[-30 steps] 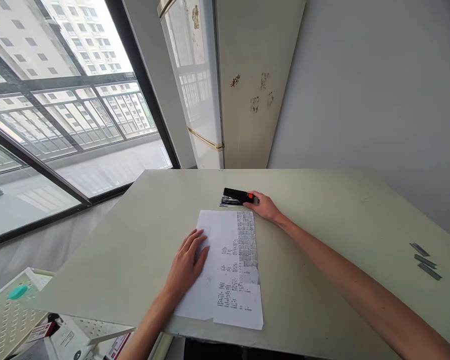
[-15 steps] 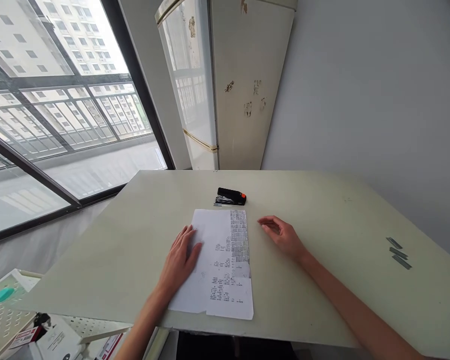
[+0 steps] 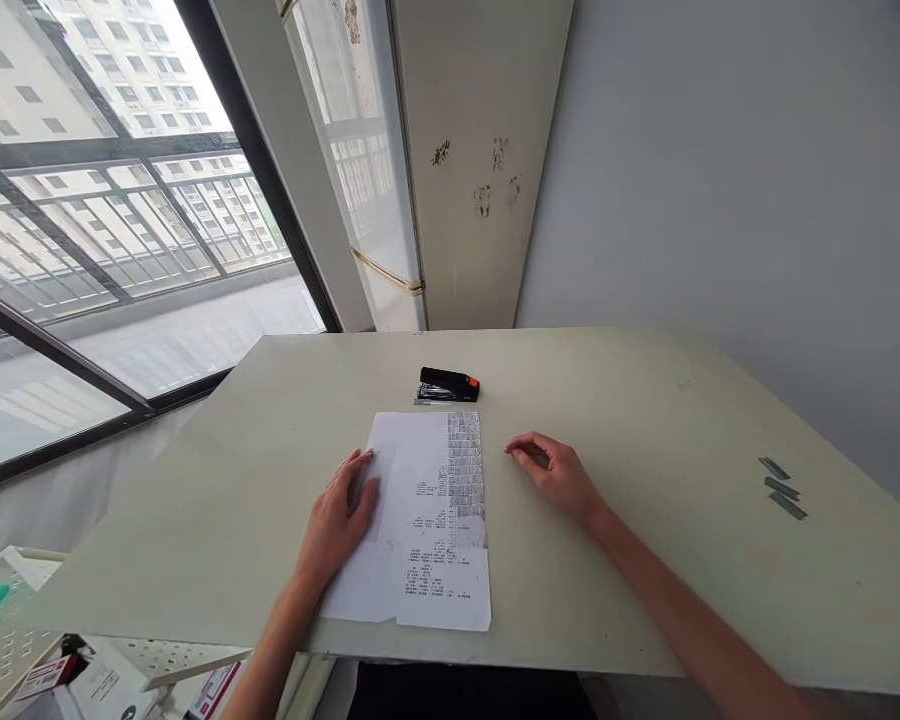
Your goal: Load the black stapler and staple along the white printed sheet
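Observation:
My left hand point(image 3: 339, 520) lies flat along the left edge of a printed white paper point(image 3: 420, 560), fingers spread and pressing lightly on it. The sheet has fold lines, and dense print fills its upper right part. To the right of the paper, apart from it, my right hand point(image 3: 551, 468) rests on the table with curled fingers. Its thumb tip is close against the forefinger, and nothing shows between them. Just beyond the paper's far edge is a black stapler point(image 3: 448, 385) with an orange-red spot. A small grey staple strip point(image 3: 422, 402) lies beside its near left end.
Several grey staple strips point(image 3: 784, 490) lie on the right of the pale green table point(image 3: 607, 600). Beyond the far edge stands a fridge point(image 3: 472, 250). At lower left, below the table, a white perforated rack point(image 3: 0, 650) holds boxes.
The camera view has shifted slightly, moving everything a little left and up. My right thumb and forefinger look a bit closer together. My left hand stays on the paper.

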`<state>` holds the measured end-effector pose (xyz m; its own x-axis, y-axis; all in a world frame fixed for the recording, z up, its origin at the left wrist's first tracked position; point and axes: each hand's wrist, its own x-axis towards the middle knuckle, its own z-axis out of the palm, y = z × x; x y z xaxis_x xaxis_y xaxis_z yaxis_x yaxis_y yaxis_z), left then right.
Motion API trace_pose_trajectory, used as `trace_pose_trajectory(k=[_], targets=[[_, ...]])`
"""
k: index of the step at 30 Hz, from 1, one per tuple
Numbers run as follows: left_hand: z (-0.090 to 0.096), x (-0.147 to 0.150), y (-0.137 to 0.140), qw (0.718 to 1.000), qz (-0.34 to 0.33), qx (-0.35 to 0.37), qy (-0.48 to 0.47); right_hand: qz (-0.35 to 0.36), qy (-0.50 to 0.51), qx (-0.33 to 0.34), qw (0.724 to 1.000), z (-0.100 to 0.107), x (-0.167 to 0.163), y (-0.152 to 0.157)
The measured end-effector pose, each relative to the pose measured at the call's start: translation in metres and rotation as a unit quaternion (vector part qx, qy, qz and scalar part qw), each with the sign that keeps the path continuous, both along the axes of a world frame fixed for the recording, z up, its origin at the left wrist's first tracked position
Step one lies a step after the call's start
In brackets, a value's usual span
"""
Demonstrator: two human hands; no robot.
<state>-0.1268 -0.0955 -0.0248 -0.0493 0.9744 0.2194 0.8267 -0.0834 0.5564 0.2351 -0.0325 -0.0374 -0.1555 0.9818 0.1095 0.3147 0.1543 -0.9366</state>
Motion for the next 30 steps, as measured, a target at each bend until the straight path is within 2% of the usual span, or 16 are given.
trace_pose_trajectory(k=[3, 7, 11, 16, 19, 23, 26, 30], targets=[[0.003, 0.001, 0.0, 1.0, 0.011, -0.017, -0.023, 0.0, -0.005, 0.002, 1.0, 0.001, 0.0, 0.0], [0.006, 0.001, 0.0, 0.998, 0.014, 0.002, -0.063, 0.001, -0.006, 0.004, 1.0, 0.0, 0.0, 0.002], [0.017, -0.002, 0.013, 0.999, -0.006, 0.006, -0.042, 0.0, -0.009, 0.005, 1.0, 0.0, -0.001, 0.002], [0.031, 0.003, 0.065, 0.996, -0.082, 0.018, 0.01, -0.002, -0.015, 0.007, 1.0, -0.001, -0.002, 0.002], [0.026, 0.016, 0.105, 0.992, -0.115, 0.023, 0.037, -0.003, -0.02, 0.009, 1.0, -0.003, -0.002, 0.002], [0.012, 0.037, 0.146, 0.991, -0.111, 0.033, 0.06, -0.001, -0.024, 0.014, 1.0, -0.004, -0.002, 0.003], [0.007, 0.047, 0.161, 0.99, -0.115, 0.044, 0.065, 0.0, -0.027, 0.017, 0.999, -0.004, -0.003, 0.004], [0.009, 0.052, 0.164, 0.988, -0.137, 0.048, 0.044, 0.0, -0.034, 0.02, 0.999, -0.005, -0.004, 0.005]])
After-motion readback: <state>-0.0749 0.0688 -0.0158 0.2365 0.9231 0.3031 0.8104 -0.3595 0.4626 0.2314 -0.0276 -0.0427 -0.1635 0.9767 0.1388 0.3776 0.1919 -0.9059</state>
